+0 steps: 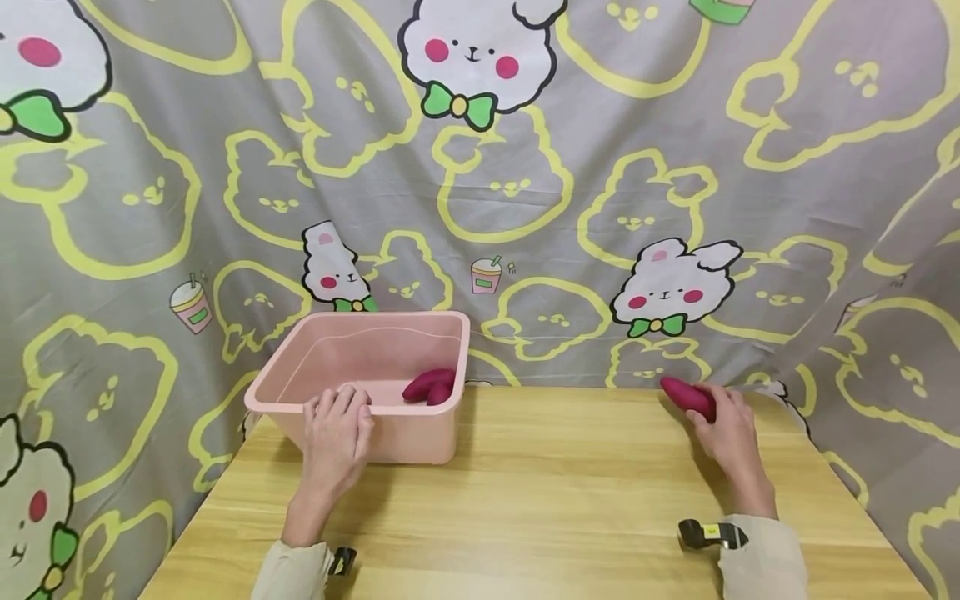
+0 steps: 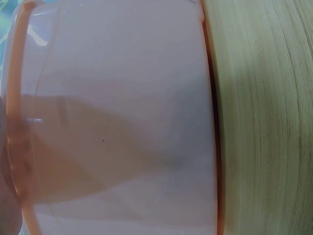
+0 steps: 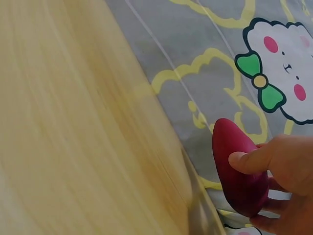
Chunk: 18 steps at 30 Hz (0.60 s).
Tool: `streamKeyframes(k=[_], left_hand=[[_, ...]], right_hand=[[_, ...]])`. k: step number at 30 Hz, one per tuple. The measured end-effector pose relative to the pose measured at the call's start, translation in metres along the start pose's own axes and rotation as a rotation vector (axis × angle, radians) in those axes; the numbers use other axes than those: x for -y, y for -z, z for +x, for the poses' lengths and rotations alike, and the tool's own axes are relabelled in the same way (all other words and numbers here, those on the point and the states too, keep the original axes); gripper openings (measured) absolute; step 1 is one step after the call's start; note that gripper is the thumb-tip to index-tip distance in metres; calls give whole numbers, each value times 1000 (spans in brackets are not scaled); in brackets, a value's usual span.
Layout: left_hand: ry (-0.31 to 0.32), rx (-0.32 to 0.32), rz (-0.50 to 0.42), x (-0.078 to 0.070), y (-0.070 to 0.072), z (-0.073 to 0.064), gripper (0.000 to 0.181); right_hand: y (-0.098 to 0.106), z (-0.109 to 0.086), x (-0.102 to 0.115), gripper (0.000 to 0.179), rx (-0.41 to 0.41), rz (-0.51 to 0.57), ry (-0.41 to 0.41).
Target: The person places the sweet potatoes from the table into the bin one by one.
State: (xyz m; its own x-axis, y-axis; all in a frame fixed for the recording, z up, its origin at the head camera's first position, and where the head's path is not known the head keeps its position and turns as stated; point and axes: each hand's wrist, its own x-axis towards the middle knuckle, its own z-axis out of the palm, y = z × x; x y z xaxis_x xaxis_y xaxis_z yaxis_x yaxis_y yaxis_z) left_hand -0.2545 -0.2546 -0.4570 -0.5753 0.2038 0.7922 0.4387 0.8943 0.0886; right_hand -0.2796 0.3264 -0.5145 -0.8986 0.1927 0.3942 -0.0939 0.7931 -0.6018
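Note:
A pink plastic basin (image 1: 397, 435) stands at the left of the wooden table. My left hand (image 1: 337, 429) grips its near rim, fingers curled over the edge. In the left wrist view, the basin wall (image 2: 122, 122) fills most of the picture and only a bit of the hand (image 2: 10, 205) shows. Inside the basin, at its right end, lie purple-red sweet potatoes (image 1: 431, 385), partly hidden by the rim. Near the far right of the table, my right hand (image 1: 727, 425) holds another smooth, tapered sweet potato (image 1: 686, 397). The right wrist view shows the thumb pressed on that sweet potato (image 3: 237, 171).
The wooden table (image 1: 570, 500) runs between basin and right hand. Behind it and at both sides hangs a grey curtain (image 1: 525, 208) with cartoon rabbits, close to the table's back edge. Small black cameras (image 1: 708, 534) are strapped at both wrists.

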Motion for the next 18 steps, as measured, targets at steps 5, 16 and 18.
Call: streamKeyframes(k=[5,16,18], left_hand=[[5,3,1,0,-1,0,32],[-3,3,5,0,1,1,32],[-2,5,8,0,1,0,33]], right_hand=[[5,-2,5,49,-1,16,-11],[16,-5,20,49,-39,26,11],[18,-5,23,49,-44,25,13]])
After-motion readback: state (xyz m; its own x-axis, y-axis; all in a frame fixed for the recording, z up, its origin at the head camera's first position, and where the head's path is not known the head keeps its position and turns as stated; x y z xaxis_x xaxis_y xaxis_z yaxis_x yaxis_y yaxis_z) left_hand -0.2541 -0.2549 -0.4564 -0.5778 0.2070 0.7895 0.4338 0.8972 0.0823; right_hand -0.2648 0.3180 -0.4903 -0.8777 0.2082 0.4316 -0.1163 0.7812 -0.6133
